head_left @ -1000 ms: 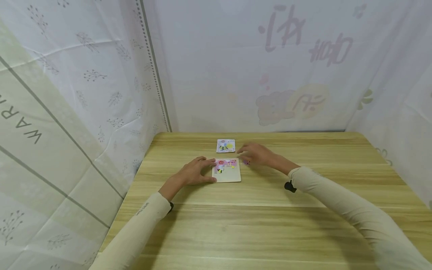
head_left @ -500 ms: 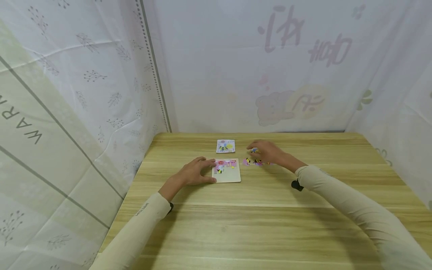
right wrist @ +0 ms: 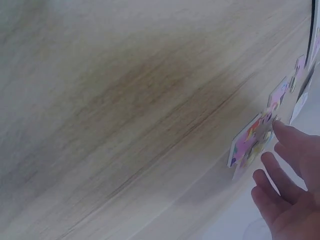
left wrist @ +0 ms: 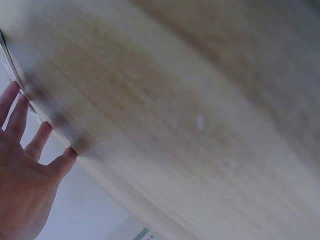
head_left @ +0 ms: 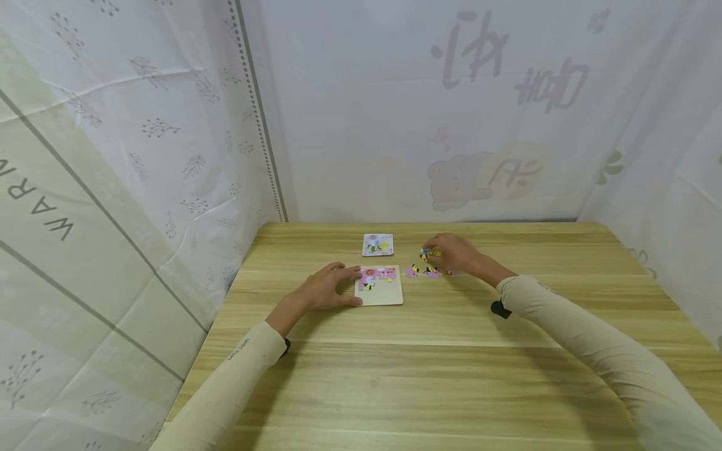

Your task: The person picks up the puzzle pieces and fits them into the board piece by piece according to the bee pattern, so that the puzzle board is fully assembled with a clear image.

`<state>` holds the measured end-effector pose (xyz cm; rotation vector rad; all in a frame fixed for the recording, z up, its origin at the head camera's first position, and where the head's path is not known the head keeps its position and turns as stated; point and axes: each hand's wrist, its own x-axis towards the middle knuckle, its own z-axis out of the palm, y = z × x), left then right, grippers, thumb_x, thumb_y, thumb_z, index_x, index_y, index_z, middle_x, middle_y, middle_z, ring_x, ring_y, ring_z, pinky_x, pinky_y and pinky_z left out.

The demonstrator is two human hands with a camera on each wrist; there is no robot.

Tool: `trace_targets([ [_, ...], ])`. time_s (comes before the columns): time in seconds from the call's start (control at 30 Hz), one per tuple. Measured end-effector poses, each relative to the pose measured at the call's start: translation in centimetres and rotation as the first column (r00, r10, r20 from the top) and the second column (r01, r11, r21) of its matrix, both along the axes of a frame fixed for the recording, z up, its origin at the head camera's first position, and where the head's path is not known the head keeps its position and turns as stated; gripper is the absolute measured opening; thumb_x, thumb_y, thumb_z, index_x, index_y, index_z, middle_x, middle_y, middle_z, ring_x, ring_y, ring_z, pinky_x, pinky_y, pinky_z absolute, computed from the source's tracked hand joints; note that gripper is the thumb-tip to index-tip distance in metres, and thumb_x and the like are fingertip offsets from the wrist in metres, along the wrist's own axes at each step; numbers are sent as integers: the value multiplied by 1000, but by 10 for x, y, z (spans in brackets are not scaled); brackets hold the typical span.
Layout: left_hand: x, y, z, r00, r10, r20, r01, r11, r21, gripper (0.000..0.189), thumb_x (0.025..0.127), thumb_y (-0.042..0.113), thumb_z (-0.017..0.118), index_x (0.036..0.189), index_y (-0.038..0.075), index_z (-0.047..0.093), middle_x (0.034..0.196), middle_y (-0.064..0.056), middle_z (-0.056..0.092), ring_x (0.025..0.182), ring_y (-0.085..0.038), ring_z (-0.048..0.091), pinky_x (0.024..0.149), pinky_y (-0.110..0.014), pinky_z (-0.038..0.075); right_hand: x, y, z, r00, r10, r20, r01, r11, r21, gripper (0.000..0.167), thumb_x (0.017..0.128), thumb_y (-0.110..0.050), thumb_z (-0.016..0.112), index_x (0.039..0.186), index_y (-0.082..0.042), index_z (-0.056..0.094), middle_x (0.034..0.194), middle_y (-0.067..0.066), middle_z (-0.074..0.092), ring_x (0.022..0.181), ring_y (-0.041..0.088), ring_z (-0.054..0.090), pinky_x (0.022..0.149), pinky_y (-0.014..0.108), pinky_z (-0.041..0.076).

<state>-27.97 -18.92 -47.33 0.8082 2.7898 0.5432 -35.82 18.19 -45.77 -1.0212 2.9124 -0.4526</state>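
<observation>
My left hand (head_left: 324,287) lies at the left edge of a pale square puzzle board (head_left: 386,295), its fingertips and thumb touching that edge. Pink pieces with a red round shape and a bee fill part of the board's upper area. In the left wrist view the fingers (left wrist: 17,117) look spread and straight. My right hand (head_left: 455,252) reaches down over loose puzzle pieces, thumb and forefinger on either side of a blue-and-yellow piece (head_left: 424,255). The right wrist view has the thumb tip against the pieces (right wrist: 245,142); whether it pinches one cannot be told.
A small picture card (head_left: 378,245) with a bee lies behind the board. Several loose pink and yellow pieces (head_left: 431,272) are in a row right of the board. The wooden table (head_left: 361,376) ends at printed curtains (head_left: 361,125) at the back and sides.
My right hand has moved right, away from the board's upper right corner, to the loose pieces, uncovering those near the board. The left hand has stayed put.
</observation>
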Motion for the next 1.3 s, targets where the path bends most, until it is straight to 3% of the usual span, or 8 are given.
trace_targets([
  [0.3, 0, -1, -1, 1000, -11, -9, 11, 1000, 12, 76, 90, 64, 72, 152, 24, 55, 163, 7, 42, 151, -31, 34, 113, -64, 38, -3, -3, -1, 1000, -20, 19, 19, 999, 32, 32, 99, -18, 73, 127, -3, 73, 117, 13, 73, 104, 30, 67, 85, 47, 58],
  [0.67, -2, -1, -2, 1000, -6, -10, 6, 1000, 14, 75, 90, 62, 73, 152, 24, 55, 163, 6, 42, 150, -31, 35, 112, -64, 39, -4, -17, -7, 994, 97, -50, -98, 995, -17, 24, 100, -13, 71, 120, -2, 76, 115, 14, 73, 105, 31, 67, 87, 46, 57],
  [1.3, 0, 1, 0, 1000, -6, -13, 6, 1000, 11, 75, 90, 62, 73, 151, 24, 56, 162, 5, 43, 149, -31, 37, 111, -64, 40, 12, -38, -3, 991, 108, -79, -111, 993, -35, 24, 96, -19, 77, 118, -8, 79, 116, 11, 73, 107, 28, 66, 83, 42, 59],
])
